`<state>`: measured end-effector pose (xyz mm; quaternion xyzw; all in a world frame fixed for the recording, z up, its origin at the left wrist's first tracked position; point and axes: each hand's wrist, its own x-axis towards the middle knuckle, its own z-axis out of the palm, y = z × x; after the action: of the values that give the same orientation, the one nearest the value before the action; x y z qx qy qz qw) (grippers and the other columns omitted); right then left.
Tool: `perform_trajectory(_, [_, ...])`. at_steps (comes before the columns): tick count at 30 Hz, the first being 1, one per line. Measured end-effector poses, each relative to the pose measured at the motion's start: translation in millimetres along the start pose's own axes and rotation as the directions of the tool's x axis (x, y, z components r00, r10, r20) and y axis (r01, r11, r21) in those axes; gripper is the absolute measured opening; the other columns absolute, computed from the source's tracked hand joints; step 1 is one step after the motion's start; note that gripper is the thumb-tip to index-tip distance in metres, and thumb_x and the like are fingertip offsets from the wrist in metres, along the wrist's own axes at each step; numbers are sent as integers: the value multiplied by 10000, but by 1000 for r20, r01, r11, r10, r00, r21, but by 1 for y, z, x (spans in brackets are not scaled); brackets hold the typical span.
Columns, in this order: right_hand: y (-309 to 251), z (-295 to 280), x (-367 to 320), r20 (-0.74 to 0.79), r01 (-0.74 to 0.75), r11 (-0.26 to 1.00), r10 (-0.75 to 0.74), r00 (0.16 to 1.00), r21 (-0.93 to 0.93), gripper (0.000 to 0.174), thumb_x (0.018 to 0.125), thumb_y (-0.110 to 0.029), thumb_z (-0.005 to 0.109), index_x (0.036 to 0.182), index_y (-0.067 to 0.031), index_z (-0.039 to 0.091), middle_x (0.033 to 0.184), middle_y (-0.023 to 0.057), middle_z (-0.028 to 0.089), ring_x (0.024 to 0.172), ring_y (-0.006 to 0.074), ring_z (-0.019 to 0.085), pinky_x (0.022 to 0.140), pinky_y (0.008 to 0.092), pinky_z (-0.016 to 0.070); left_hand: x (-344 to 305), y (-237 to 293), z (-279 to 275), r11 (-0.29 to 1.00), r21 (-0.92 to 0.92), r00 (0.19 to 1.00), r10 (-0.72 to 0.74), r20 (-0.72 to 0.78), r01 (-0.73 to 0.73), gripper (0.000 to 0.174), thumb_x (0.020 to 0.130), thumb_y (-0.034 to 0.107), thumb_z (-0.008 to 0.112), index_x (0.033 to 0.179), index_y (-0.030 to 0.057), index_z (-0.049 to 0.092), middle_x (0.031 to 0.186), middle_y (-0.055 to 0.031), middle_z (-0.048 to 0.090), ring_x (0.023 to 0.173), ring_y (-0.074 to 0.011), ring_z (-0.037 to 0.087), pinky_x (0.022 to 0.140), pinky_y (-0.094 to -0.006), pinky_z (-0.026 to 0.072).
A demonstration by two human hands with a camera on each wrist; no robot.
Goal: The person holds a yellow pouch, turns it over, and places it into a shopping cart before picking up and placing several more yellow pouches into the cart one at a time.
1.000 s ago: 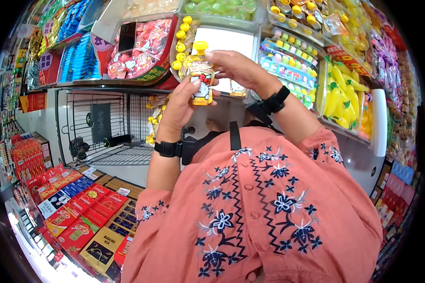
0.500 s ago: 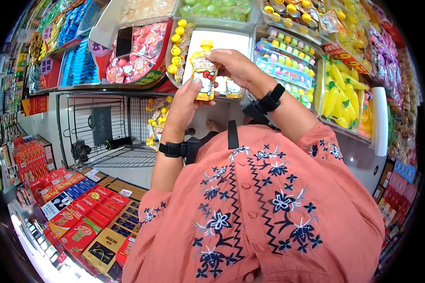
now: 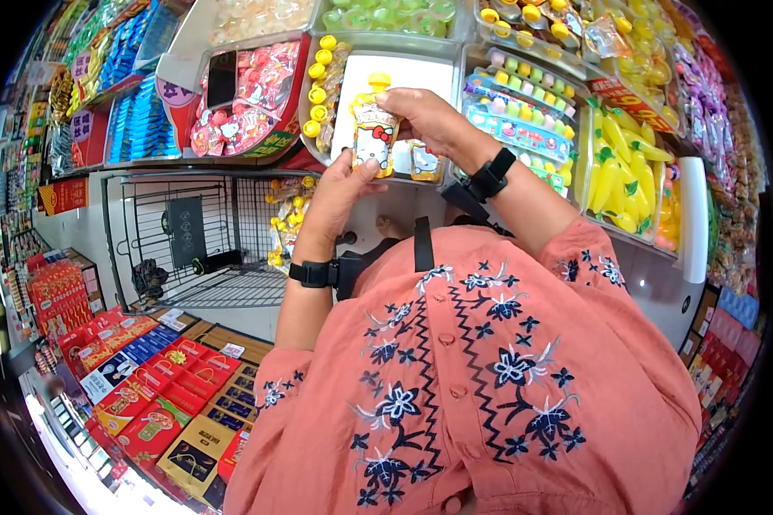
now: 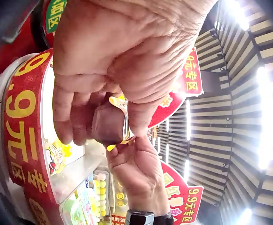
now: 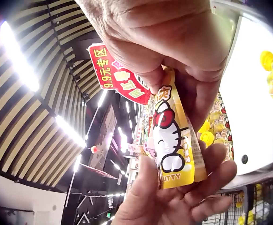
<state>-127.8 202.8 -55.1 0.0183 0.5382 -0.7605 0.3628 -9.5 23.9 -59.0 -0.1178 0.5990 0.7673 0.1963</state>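
Yellow-capped pouch held upright before white shelf bin, right hand grip pinching its top, left hand grip pinching its bottom, apparently steadying the printed face for reading.

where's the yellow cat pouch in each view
Head: pouch upper centre, held between left hand and right hand, before a white bin.
Left wrist: centre, only its shiny edge shows between fingers.
Right wrist: centre, printed front in full view.
Shared landmark: the right hand pinching its top.
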Motion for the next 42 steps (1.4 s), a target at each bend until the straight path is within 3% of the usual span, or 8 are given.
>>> perform_trajectory(8, [5,-21,23,44,-44,992,49,998,-118,403,973,-343,641,1197,-8,623,1039,81,675,924,156,660,826,322,560,40,19,-1,987,160,997,13,-78,0,555,936,235,696,1340,-72,471,1124,-107,656,985,-132,632,824,-261,514])
perform_trajectory(12, [11,-49,31,-67,29,974,-45,997,-224,374,979,-307,608,1167,14,637,1111,88,663,972,175,655,864,345,551,68,8,-7,987,140,994,-73,-79,84,560,938,303,681,1335,-42,489,1080,-102,663,913,-152,668,705,-276,546])
perform_trajectory(17, [26,-76,33,-108,121,614,-322,941,-780,317,952,-208,517,1148,13,634,1049,139,696,976,234,673,851,347,529,90,-10,-9,938,208,960,-271,-66,279,510,946,378,670,1262,11,511,1064,-74,627,863,-178,690,682,-286,554])
perform_trajectory(20, [32,-77,26,-111,188,574,-445,889,-797,283,928,-166,495,1088,6,655,998,216,700,951,365,669,867,410,517,99,-25,-9,914,269,952,-298,-63,304,481,952,368,663,1243,17,512,1069,-75,617,889,-177,677,695,-302,565])
perform_trajectory(24, [37,-85,30,-90,197,519,-476,875,-832,283,945,-178,504,1114,10,632,1013,180,699,926,299,674,838,378,517,104,-36,-5,890,329,948,-311,-64,315,417,949,315,652,1196,9,512,1088,-87,602,881,-181,651,701,-339,582])
perform_trajectory(29, [41,-87,30,-15,212,385,-508,861,-898,250,945,-132,489,1097,5,633,1029,202,692,957,355,664,862,412,523,119,-50,-15,672,692,951,-303,-69,264,428,848,245,691,1086,-97,594,866,-180,672,749,-234,647,665,-352,523])
perform_trajectory(35, [44,-78,28,129,188,124,-372,919,-974,259,884,-49,524,1104,8,646,1042,216,684,971,391,648,856,451,524,119,-51,-20,465,864,967,-240,-89,195,452,856,342,698,1025,-72,636,884,-178,698,770,-232,649,714,-353,513])
perform_trajectory(42, [54,-74,21,228,205,-102,-351,908,-973,180,812,-4,569,974,-10,646,959,174,640,956,375,616,836,461,516,104,-43,-9,370,911,983,-84,-161,181,673,815,352,748,1283,-69,508,1064,-270,678,979,-355,683,847,-401,531])
